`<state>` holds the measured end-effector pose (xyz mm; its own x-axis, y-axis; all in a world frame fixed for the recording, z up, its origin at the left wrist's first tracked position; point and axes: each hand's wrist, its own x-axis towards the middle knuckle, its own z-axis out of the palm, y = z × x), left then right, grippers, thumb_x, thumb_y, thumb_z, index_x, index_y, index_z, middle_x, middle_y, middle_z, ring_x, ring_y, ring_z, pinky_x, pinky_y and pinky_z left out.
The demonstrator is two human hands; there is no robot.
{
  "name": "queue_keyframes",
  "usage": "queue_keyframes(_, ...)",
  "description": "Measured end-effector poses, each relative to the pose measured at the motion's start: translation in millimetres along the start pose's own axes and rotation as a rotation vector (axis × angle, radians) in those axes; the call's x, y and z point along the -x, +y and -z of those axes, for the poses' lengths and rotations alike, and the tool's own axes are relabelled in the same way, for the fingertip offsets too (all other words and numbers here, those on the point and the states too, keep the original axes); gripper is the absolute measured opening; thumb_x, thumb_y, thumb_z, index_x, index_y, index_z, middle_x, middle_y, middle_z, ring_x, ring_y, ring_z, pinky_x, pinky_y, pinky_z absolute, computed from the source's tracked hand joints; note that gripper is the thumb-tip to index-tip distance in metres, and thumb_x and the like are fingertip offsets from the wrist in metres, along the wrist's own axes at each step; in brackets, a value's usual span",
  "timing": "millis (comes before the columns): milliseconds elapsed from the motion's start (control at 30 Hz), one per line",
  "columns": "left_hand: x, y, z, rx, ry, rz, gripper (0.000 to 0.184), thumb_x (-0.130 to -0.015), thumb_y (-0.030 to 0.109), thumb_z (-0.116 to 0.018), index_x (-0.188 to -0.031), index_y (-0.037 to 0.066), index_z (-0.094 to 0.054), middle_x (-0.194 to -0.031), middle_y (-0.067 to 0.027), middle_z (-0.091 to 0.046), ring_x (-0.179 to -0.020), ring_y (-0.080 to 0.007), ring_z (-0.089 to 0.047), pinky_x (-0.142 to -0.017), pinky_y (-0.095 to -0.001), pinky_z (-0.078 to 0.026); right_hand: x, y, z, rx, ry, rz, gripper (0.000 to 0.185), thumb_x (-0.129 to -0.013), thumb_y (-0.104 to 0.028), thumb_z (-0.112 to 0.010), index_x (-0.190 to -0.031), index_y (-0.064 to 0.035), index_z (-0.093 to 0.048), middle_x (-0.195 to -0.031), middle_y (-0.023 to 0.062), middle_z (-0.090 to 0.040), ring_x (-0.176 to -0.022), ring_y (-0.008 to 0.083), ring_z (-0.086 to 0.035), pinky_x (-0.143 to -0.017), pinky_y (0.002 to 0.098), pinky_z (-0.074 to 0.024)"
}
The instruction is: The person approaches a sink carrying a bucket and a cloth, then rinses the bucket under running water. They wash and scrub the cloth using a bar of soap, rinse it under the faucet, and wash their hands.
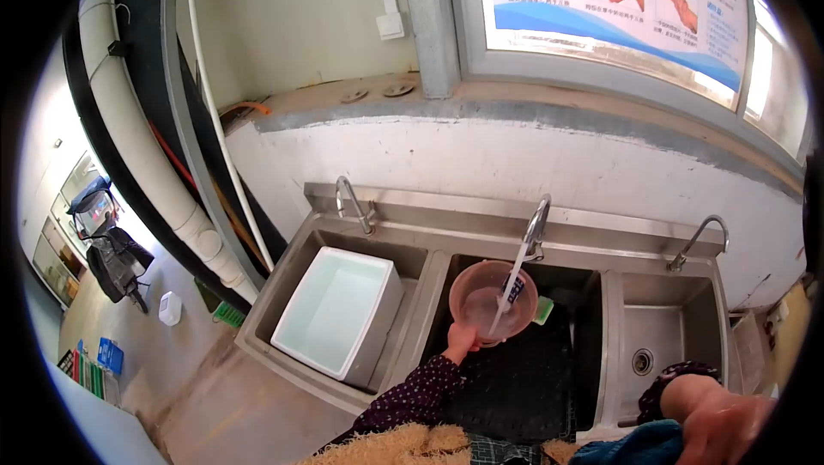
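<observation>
My left hand (463,340) grips the near-left rim of a round pink basin (470,286) in the middle sink. Water from the middle faucet (536,226) runs into the basin, which has water inside. A green and white item (543,310) lies against the basin's right side. At the lower right, my right hand (725,427) is close to the camera, beside a dark blue cloth (639,446); its fingers are blurred and partly cut off, so its hold cannot be made out.
A white foam box (378,319) of water stands in the left sink. The right sink (665,319) shows its drain and a faucet (687,250) behind. Black matting (515,388) lies in the middle sink. Pipes and a parked scooter (116,259) are at left.
</observation>
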<state>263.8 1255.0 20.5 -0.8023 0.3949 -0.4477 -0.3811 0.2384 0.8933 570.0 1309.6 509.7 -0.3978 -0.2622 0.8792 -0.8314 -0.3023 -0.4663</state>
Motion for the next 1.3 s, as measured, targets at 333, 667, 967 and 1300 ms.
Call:
queue_keyframes(333,12.4,8.0,-0.9,0.238,-0.170,0.118,0.023,-0.085,0.011,-0.054,-0.089,-0.010,-0.061,-0.067,-0.0167,-0.064,-0.045,-0.0248,-0.061,-0.037,-0.0335,-0.048,29.8,74.7,53.7,0.150,-0.038,-0.128,0.041,-0.084,0.004,-0.054,-0.125,0.0003,-0.058,-0.121,0.0155,-0.062,-0.107,0.0286,-0.061,-0.084,0.0364,-0.0509)
queue_keyframes(667,-19.1,-19.4,4.8,0.011,-0.104,0.033,0.024,-0.088,0.015,-0.053,-0.092,-0.009,-0.057,-0.065,-0.0145,-0.063,-0.046,-0.0220,-0.061,-0.039,-0.0321,-0.052,17.2,121.0,0.2,-0.334,-0.394,-0.214,0.045,-0.095,-0.013,-0.056,-0.133,0.0082,-0.046,-0.118,0.0185,-0.063,-0.102,0.0245,-0.061,-0.077,0.0329,-0.0505)
queue_keyframes(967,-27.0,-24.0,0.0,0.074,-0.080,-0.058,0.022,-0.083,0.010,-0.055,-0.091,-0.010,-0.059,-0.062,-0.0140,-0.061,-0.048,-0.0237,-0.062,-0.039,-0.0333,-0.052,55.3,74.2,34.8,0.073,0.018,-0.352,0.043,-0.091,-0.019,-0.048,-0.126,0.0057,-0.053,-0.106,0.0156,-0.065,-0.090,0.0236,-0.063,-0.077,0.0315,-0.0492)
queue_keyframes(1300,-8.0,-1.3,4.2,0.017,-0.092,-0.002,0.026,-0.086,0.010,-0.053,-0.097,-0.013,-0.056,-0.064,-0.0159,-0.062,-0.047,-0.0251,-0.063,-0.039,-0.0332,-0.052,14.7,57.7,3.2,0.134,0.177,0.265,0.054,-0.092,-0.035,-0.062,-0.118,0.0127,-0.060,-0.113,0.0268,-0.062,-0.095,0.0303,-0.066,-0.078,0.0335,-0.0554)
